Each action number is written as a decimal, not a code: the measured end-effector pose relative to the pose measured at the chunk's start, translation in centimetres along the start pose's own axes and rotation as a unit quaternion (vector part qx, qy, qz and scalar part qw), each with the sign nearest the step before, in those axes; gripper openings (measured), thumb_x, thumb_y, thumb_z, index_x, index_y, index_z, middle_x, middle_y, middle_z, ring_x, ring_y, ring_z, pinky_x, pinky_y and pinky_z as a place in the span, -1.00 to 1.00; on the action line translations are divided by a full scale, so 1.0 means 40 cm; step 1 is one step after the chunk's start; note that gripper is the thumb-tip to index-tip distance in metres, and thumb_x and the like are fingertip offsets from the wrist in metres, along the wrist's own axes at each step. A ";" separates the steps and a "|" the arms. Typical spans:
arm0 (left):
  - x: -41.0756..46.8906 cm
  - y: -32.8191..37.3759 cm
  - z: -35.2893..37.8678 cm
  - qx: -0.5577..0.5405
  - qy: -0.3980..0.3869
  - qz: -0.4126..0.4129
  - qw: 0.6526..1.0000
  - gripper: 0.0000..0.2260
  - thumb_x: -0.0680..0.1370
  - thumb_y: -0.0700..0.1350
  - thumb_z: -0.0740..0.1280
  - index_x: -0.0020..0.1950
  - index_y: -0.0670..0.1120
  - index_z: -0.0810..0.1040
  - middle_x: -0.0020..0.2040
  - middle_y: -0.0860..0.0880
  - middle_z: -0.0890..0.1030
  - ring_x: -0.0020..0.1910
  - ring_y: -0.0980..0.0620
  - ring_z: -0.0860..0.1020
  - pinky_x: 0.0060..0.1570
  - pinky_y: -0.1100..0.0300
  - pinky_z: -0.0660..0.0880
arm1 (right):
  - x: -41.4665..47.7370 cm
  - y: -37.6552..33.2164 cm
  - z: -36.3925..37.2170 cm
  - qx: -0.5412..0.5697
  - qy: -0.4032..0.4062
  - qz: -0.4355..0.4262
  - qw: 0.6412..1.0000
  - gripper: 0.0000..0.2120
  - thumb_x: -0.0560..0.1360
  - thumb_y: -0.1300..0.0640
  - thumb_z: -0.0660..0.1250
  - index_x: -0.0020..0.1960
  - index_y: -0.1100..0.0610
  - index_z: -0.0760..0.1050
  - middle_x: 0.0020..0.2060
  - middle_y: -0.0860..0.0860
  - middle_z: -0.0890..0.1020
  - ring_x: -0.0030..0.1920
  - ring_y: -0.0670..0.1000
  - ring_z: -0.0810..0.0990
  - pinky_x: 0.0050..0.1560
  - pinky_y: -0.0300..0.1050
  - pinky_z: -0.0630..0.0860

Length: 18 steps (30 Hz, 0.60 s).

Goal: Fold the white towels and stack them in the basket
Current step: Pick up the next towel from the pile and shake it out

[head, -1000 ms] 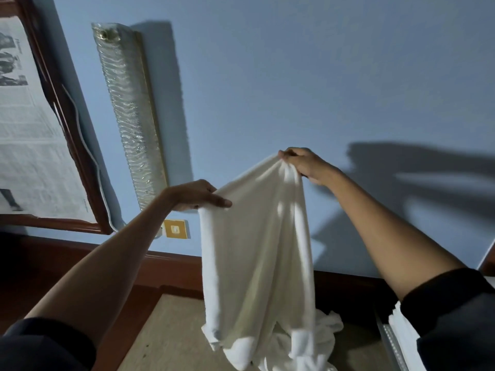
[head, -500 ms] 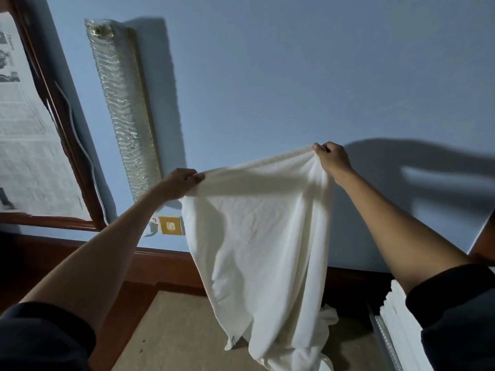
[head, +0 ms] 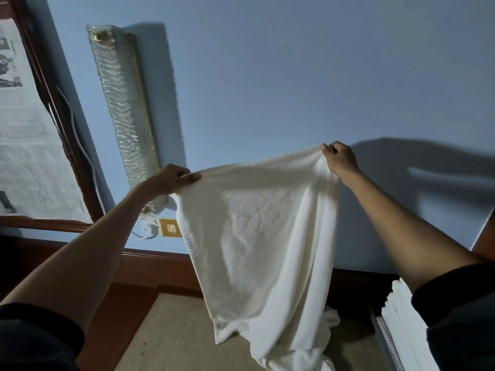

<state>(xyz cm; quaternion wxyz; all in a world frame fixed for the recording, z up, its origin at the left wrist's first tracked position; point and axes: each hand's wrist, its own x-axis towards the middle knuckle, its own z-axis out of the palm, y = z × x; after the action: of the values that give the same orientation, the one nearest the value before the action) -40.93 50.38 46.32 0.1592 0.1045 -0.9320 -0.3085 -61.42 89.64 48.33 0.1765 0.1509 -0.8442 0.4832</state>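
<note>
A white towel (head: pixel 262 236) hangs in the air in front of a blue wall, held by its top edge. My left hand (head: pixel 168 180) pinches the left end of that edge and my right hand (head: pixel 338 159) pinches the right end, slightly higher. The towel's lower part drapes down onto a tan surface (head: pixel 174 336). At the lower right stands a stack of folded white towels (head: pixel 401 317) against a pale rim (head: pixel 385 336), likely the basket, partly hidden by my right sleeve.
A long glass wall lamp (head: pixel 120 108) and a framed newspaper print (head: pixel 24 145) hang on the wall at left. A yellow switch plate (head: pixel 170 227) sits below the lamp. A dark wooden ledge (head: pixel 150 263) runs behind the tan surface.
My hands have moved apart along the top edge, spreading the bunched towel out wide. The towel's left bottom corner has lifted off the surface.
</note>
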 end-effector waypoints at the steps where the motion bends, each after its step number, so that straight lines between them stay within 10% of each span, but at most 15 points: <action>1: -0.007 0.000 -0.003 -0.007 -0.005 -0.002 1.000 -0.60 0.65 0.07 0.36 -0.26 -0.18 0.49 -0.35 -0.04 0.42 -0.35 0.06 0.39 -0.37 0.24 0.32 | 0.001 0.002 -0.002 -0.004 0.000 -0.001 1.000 -0.59 0.66 -0.01 0.23 -0.29 0.09 0.20 -0.36 0.00 0.34 -0.16 0.09 0.36 -0.25 -0.05 0.24; 9: -0.004 -0.043 0.005 -0.068 0.151 -0.063 0.984 -0.65 0.64 0.06 0.37 -0.23 -0.16 0.52 -0.36 -0.09 0.38 -0.35 -0.06 0.36 -0.39 0.17 0.24 | 0.011 -0.009 0.001 0.013 -0.042 -0.013 0.999 -0.69 0.62 0.00 0.32 -0.09 0.25 0.45 -0.27 0.03 0.43 -0.18 0.06 0.40 -0.20 -0.11 0.30; 18: 0.015 0.151 0.053 -0.117 0.051 0.017 0.992 -0.62 0.48 0.22 0.50 0.14 0.00 0.64 0.01 0.02 0.62 -0.18 0.01 0.60 -0.48 0.22 0.47 | -0.070 -0.161 0.065 0.033 -0.296 -0.126 0.946 -0.68 0.62 -0.03 0.35 -0.20 0.15 0.50 -0.34 -0.04 0.38 -0.38 -0.15 0.33 -0.33 -0.23 0.25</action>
<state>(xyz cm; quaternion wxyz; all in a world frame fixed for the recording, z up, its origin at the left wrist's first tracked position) -42.82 56.14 48.52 0.2228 0.0847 -0.8820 -0.4066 -56.57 84.47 50.79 -0.0269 0.3979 -0.8160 0.4185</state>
